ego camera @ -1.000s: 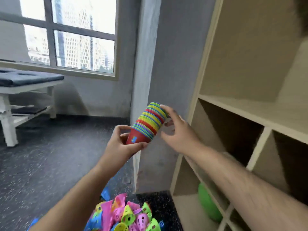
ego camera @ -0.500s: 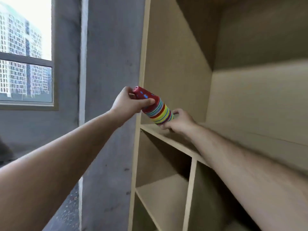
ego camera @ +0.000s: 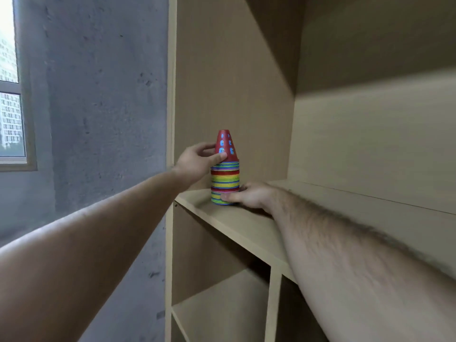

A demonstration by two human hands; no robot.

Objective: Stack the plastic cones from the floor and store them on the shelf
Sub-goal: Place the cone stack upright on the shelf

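A stack of plastic cones (ego camera: 225, 177) stands upright on the wooden shelf board (ego camera: 246, 225), near its left end. The top cone is red with small blue holes; below it the rims show as many coloured stripes. My left hand (ego camera: 197, 161) grips the red top cone from the left, thumb in front. My right hand (ego camera: 249, 195) holds the base of the stack from the right, thumb across the lowest rims. No loose cones are in view.
The shelf unit's left side panel (ego camera: 171, 95) stands just left of the stack. Lower compartments (ego camera: 217, 292) open beneath the board, split by a vertical divider (ego camera: 274, 302). A grey concrete wall (ego camera: 98, 107) and a window (ego camera: 9, 95) lie to the left.
Both hands lifted the tilted stack up from over the floor pile, turned it upright and set its base on the shelf board. My view swung up and right to the shelf.
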